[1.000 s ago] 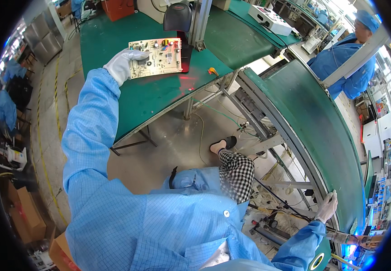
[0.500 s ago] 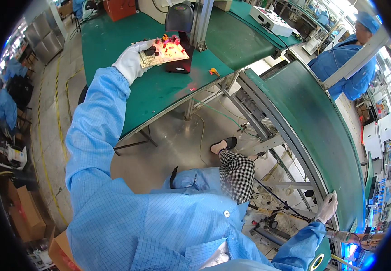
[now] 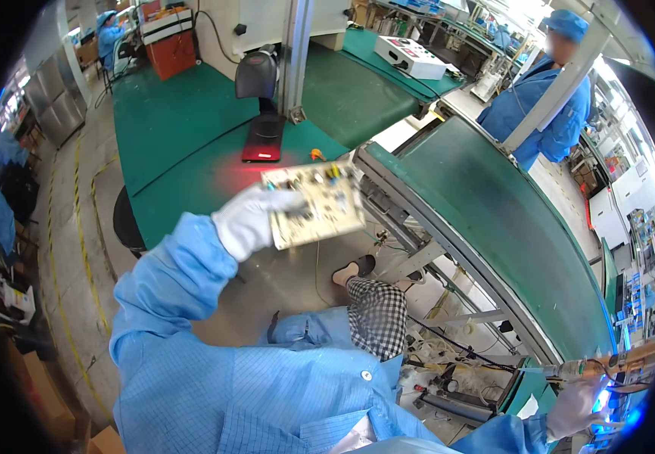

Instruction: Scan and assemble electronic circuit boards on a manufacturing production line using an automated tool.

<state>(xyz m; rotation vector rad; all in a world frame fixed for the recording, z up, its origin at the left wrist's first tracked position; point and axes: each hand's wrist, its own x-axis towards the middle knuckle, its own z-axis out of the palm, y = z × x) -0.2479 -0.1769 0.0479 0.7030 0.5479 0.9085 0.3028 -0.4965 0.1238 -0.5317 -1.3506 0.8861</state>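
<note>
My gloved left hand (image 3: 248, 221) grips the left edge of a pale circuit board (image 3: 318, 208), closed on it. Several components stand on the board's upper face, and it hangs in the air off the front edge of the green table (image 3: 168, 132). Behind it on that table stands a black barcode scanner (image 3: 258, 76) on a stand, casting red light on the mat. At the lower right my gloved right hand (image 3: 574, 408) is beside a brownish pipe (image 3: 615, 363) and blue-lit equipment; its fingers are too blurred and partly hidden to read.
A green conveyor belt (image 3: 494, 219) with a metal side rail runs down my right. A metal post (image 3: 295, 60) rises beside the scanner. A white box (image 3: 409, 57) rests at the far end. Across the belt stands a person in blue (image 3: 543, 94). Hoses and cables lie below the belt.
My left hand has brought the circuit board from under the scanner toward me and to the right. My right hand has left the conveyor's rail and moved down and right to the blue-lit equipment.
</note>
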